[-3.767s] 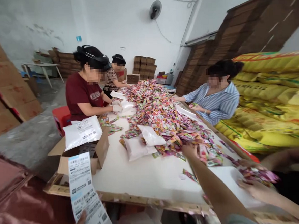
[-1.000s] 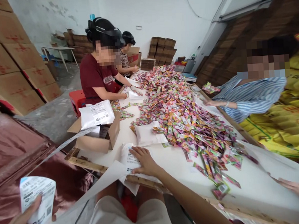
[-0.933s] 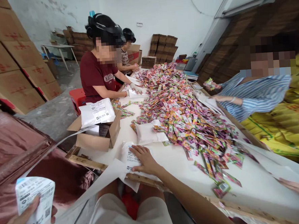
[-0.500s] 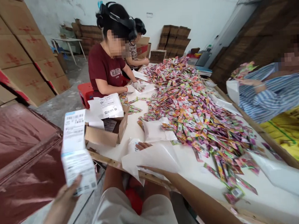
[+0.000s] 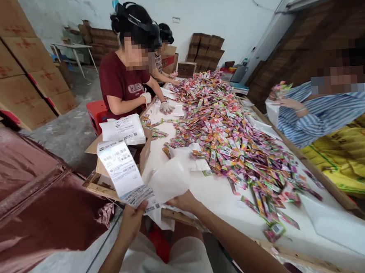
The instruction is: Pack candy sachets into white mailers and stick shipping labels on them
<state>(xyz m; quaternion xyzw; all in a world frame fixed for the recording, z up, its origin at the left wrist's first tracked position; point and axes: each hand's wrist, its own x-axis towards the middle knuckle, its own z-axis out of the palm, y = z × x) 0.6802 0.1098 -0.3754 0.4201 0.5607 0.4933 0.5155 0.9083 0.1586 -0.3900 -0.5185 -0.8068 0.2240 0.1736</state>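
My left hand (image 5: 132, 219) pinches a strip of white shipping labels (image 5: 121, 171) that stands up over the table's near left corner. My right hand (image 5: 182, 201) grips a blurred white backing sheet (image 5: 169, 179) just right of the labels. Beyond it a white mailer bag (image 5: 192, 157) lies flat at the edge of the heap of colourful sachets (image 5: 225, 125) on the white table (image 5: 217, 194).
An open cardboard box (image 5: 142, 153) holds white labelled parcels (image 5: 122, 130). A person in a maroon shirt (image 5: 119, 80) sits left, another behind. A person in a striped shirt (image 5: 323, 111) lifts sachets at right. Cardboard cartons (image 5: 14, 72) stack left, yellow sacks (image 5: 360, 158) right.
My left hand has carried the label strip from low left up to the table corner. My right hand has left the flat mailer and lifted the white sheet beside the labels.
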